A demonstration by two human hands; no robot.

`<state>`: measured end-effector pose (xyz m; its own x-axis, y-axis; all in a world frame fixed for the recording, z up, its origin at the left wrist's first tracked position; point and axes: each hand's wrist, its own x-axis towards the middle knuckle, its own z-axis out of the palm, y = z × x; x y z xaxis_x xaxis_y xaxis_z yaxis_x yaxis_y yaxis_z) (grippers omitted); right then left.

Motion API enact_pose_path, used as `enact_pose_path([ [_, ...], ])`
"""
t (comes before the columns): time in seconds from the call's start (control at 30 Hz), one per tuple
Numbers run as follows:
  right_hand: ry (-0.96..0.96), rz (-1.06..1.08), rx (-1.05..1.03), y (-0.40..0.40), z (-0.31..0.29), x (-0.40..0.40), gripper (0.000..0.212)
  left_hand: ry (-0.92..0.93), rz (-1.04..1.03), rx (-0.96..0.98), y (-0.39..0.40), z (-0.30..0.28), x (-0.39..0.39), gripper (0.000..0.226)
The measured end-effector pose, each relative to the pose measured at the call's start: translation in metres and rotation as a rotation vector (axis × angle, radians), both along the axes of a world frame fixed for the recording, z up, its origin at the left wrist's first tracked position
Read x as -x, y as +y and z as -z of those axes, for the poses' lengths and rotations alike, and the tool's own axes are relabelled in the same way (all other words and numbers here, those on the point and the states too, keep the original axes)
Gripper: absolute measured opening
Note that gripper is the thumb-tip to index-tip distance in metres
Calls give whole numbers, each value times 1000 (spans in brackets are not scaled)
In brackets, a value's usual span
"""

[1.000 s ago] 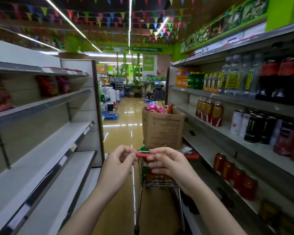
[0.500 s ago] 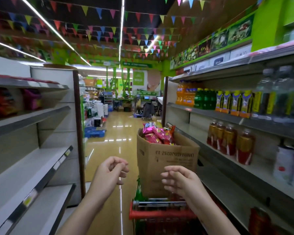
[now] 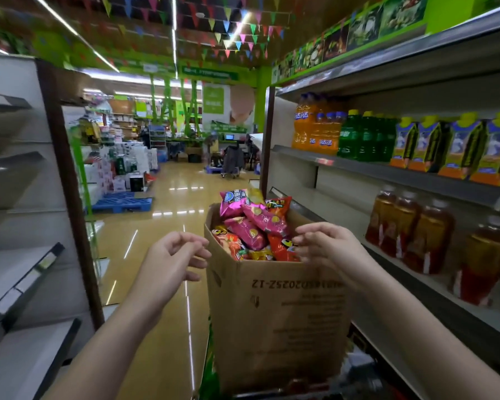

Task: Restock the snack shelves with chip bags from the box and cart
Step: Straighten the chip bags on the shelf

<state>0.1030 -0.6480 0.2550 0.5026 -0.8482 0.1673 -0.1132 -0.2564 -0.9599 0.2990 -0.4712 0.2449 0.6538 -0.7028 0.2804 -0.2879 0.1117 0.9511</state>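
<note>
Drinks aisle over on the right side: orange soda bottles (image 3: 312,125) up top, green soda bottles (image 3: 361,137) right beside them, then a row of blue and orange juice cartons (image 3: 451,148). One shelf down there's amber tea bottles (image 3: 410,229) lined up. Colourful pennant bunting (image 3: 228,27) strung all over the ceiling. Further down the shiny floor, a blue pallet (image 3: 122,203) sits by stacked white packs (image 3: 133,157).

On the near face of my cardboard box (image 3: 277,319), upside down, I read a printed code ending "20252-12"; the lines beneath it are too blurred. The orange soda bottles (image 3: 315,125) carry white Chinese characters. The green hanging signs (image 3: 211,71) stay illegible.
</note>
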Motion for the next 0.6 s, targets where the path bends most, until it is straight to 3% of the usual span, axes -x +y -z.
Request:
enact_pose_path([
  [0.13, 178, -31, 75, -101, -3, -63, 16, 6, -45, -14, -74, -13, -36, 17],
  [0.2, 358, -62, 159, -153, 0, -96, 19, 2, -46, -21, -114, -23, -54, 17],
  [0.27, 631, -118, 316, -203, 5, -127, 34, -7, -57, -25, -156, -31, -71, 18],
  [0.33, 861, -160, 418, -233, 12, -148, 65, -5, -63, -20, -177, -36, -80, 18],
  [0.47, 1134, -217, 408, -285, 35, -181, 111, -31, -54, -75, -221, -37, -100, 16],
  [0.53, 1184, -259, 406, -297, 48, -190, 116, -44, -42, -94, -237, -39, -110, 16],
  [0.6, 1202, -271, 505, -304, 55, -193, 107, -41, -21, -113, -251, -38, -118, 17],
])
